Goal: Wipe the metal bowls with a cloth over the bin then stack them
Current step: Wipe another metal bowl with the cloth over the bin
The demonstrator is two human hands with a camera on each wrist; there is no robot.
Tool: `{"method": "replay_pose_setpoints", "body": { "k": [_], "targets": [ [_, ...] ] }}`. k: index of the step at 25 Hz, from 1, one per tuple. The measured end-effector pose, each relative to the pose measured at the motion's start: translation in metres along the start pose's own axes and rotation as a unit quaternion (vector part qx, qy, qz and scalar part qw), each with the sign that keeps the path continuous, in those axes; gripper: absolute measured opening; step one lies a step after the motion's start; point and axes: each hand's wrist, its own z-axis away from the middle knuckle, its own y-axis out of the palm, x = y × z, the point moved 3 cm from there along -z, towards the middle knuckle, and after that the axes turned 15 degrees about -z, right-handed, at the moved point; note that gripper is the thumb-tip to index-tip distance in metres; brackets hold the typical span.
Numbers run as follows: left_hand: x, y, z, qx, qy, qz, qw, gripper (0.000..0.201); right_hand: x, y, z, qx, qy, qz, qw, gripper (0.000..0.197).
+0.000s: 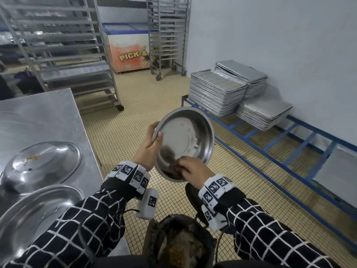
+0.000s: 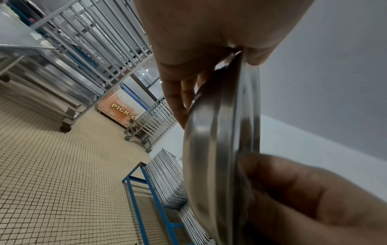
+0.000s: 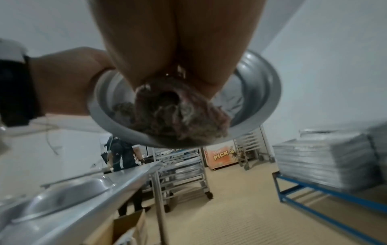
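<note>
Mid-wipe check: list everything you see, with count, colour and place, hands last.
Held bowl: one, steel, tilted above the floor beyond the bin.
Cloth: one, dark brown, inside the held bowl's lower edge.
Bin: one, dark, at bottom centre.
Table bowls: two, steel, far one upside down, on the table.
Table: one, steel, left.
Tray stacks: three, silver, on the blue frame.
Blue frame: one, along the right wall.
Racks: two, grey, rear.
Freezer: one, orange-white, rear.
Left hand: grips the bowl rim.
Right hand: presses the cloth.
</note>
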Motion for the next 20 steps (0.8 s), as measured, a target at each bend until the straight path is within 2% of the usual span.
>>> {"method": "replay_pose_setpoints", "body": {
  "k": [2, 3, 5, 7, 8, 9, 10, 12, 14, 16, 18, 20],
  "targets": [
    [0.0, -0.001, 0.004, -0.003, -0.001, -0.018, 1.0, 0.032, -0.011, -0.006, 0.005, 0.022, 0.012, 0.057, 0.998, 0.023],
    [0.001, -0.001, 0.006, -0.009, -0.005, -0.024, 1.0, 0.033, -0.015, -0.009, 0.008, -0.002, 0.015, 0.063, 0.998, 0.021],
    [0.002, 0.0, 0.009, -0.025, -0.017, -0.014, 0.999, 0.037, -0.02, -0.016, 0.013, -0.131, 0.052, -0.023, 0.99, 0.018],
    [0.0, 0.004, 0.011, -0.04, -0.032, 0.01, 0.999, 0.04, -0.015, -0.02, 0.018, -0.286, 0.075, -0.176, 0.939, 0.016],
    [-0.002, 0.006, 0.012, -0.042, -0.04, 0.022, 0.998, 0.041, -0.007, -0.019, 0.018, -0.33, 0.076, -0.214, 0.916, 0.016],
    [-0.005, 0.009, 0.012, -0.043, -0.049, 0.035, 0.997, 0.041, 0.003, -0.016, 0.018, -0.339, 0.074, -0.23, 0.909, 0.016],
    [-0.007, 0.011, 0.012, -0.045, -0.055, 0.048, 0.996, 0.04, 0.012, -0.01, 0.018, -0.317, 0.062, -0.24, 0.915, 0.017],
    [-0.011, 0.011, 0.01, -0.06, -0.055, 0.065, 0.995, 0.039, 0.033, 0.011, 0.018, -0.204, 0.001, -0.242, 0.949, 0.023],
    [-0.012, 0.007, 0.007, -0.069, -0.047, 0.066, 0.994, 0.035, 0.038, 0.029, 0.022, -0.102, -0.063, -0.184, 0.975, 0.033],
    [-0.012, 0.001, 0.004, -0.066, -0.044, 0.067, 0.995, 0.029, 0.023, 0.031, 0.023, -0.07, -0.082, -0.054, 0.993, 0.04],
    [-0.012, -0.004, 0.003, -0.069, -0.041, 0.058, 0.995, 0.031, 0.007, 0.023, 0.022, -0.071, -0.058, 0.049, 0.995, 0.043],
    [-0.013, -0.003, 0.005, -0.074, -0.037, 0.049, 0.995, 0.037, 0.005, 0.02, 0.019, -0.07, -0.039, 0.034, 0.996, 0.045]
  ]
}}
